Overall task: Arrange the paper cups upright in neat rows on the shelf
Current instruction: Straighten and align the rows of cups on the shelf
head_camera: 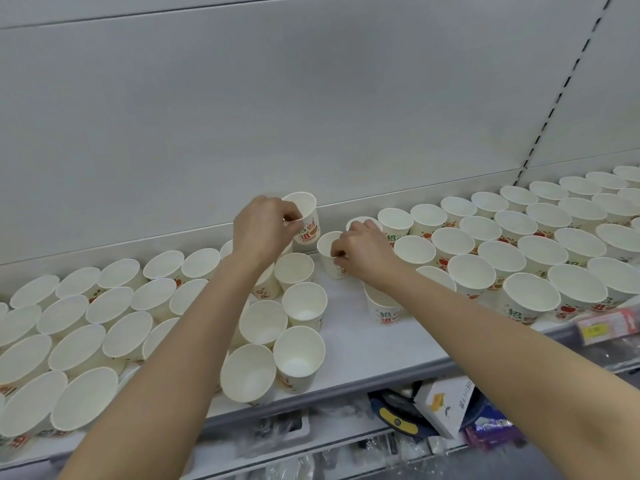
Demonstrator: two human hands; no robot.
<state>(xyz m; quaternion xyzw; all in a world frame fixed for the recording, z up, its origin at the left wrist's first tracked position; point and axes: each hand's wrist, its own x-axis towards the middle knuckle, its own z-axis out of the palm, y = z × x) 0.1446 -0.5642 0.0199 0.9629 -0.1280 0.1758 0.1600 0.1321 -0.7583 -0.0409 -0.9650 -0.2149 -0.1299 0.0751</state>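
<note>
hands both pinching rims: left hand lifts tilted cup, right hand steadies shelf cup; set it level, snug alongside.

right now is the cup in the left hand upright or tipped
Tipped: the white printed paper cup in the left hand is lifted off the white shelf, its mouth leaning away.

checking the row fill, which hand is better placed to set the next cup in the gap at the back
Left. The left hand already holds a white printed paper cup lifted over the back gap; the right hand pinches a standing white cup's rim.
</note>
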